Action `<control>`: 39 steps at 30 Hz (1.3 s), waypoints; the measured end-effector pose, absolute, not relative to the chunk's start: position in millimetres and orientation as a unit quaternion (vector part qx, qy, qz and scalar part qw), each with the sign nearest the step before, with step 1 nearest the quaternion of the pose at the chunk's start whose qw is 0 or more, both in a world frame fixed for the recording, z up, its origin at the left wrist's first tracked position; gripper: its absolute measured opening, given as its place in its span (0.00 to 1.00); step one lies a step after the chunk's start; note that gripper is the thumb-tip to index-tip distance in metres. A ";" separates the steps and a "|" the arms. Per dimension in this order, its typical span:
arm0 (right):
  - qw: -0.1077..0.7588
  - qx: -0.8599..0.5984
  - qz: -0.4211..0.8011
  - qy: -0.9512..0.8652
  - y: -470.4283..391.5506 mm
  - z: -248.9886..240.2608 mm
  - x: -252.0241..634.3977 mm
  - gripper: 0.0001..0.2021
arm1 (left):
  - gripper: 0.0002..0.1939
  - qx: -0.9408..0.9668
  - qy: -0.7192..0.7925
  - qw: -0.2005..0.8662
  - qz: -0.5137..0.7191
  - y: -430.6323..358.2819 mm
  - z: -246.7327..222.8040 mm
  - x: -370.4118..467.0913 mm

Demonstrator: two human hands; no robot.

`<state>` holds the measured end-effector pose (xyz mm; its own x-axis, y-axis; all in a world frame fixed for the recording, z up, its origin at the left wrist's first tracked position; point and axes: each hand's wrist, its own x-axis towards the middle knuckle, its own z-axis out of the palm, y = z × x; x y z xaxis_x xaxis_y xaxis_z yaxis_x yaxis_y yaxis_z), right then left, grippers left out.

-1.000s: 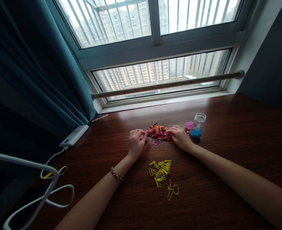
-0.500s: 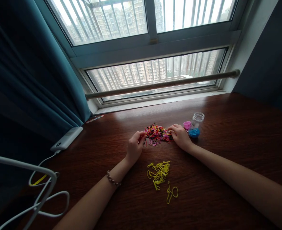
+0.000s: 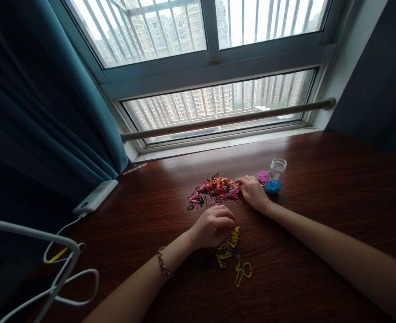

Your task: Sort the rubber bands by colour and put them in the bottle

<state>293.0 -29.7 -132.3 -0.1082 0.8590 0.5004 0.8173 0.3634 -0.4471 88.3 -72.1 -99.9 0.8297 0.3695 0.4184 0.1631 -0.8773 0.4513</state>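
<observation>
Left grip (image 3: 214,225) curls over yellow elastic bands (image 3: 230,244), nearside of the multicoloured band pile (image 3: 215,186); right grip (image 3: 254,193) curls at its right edge. Pinches unclear. Bands, likely light, stretchy, suit single-strand pinching.

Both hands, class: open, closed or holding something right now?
Left hand: curled over yellow bands; hold unclear.
Right hand: curled at edge of colourful pile; hold unclear.

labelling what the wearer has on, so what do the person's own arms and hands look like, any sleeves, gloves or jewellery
Both the left arm and the right arm show no sleeve, and the left hand and right hand wear no gloves. Near the left wrist sits a brownish bracelet, braided or beaded, too small to tell which. No bracelet shows on the right.
</observation>
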 end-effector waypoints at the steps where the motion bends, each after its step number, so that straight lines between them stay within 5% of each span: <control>1: 0.360 -0.564 0.025 -0.743 -29.7 -131.9 292.8 0.11 | 0.07 0.939 0.132 0.197 0.248 -72.2 -99.0 88.8; 13: 0.431 -0.548 0.046 -0.716 -29.8 -131.6 295.6 0.06 | 0.08 0.933 0.173 0.157 0.275 -66.4 -99.7 82.0; 21: 0.451 -0.566 0.075 -0.686 -30.2 -132.8 294.7 0.07 | 0.09 0.834 0.376 0.061 0.398 -23.5 -111.1 55.4; 29: 0.481 -0.487 0.001 -0.729 -48.5 -115.6 285.2 0.07 | 0.09 0.863 0.390 0.049 0.316 -14.0 -117.9 56.7; 36: 0.312 -0.155 -0.065 -0.935 -97.9 -100.4 250.6 0.08 | 0.13 0.882 0.379 0.045 0.278 -15.0 -119.3 57.5; 39: 0.292 -0.127 -0.062 -0.946 -101.2 -99.3 250.0 0.09 | 0.14 0.885 0.377 0.044 0.269 -16.2 -119.5 57.7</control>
<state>250.0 -101.2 -99.3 -0.7968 0.2045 0.5686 0.2772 0.9599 0.0431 57.7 -16.2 -119.5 0.5703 0.6914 0.4435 0.6443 -0.7115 0.2807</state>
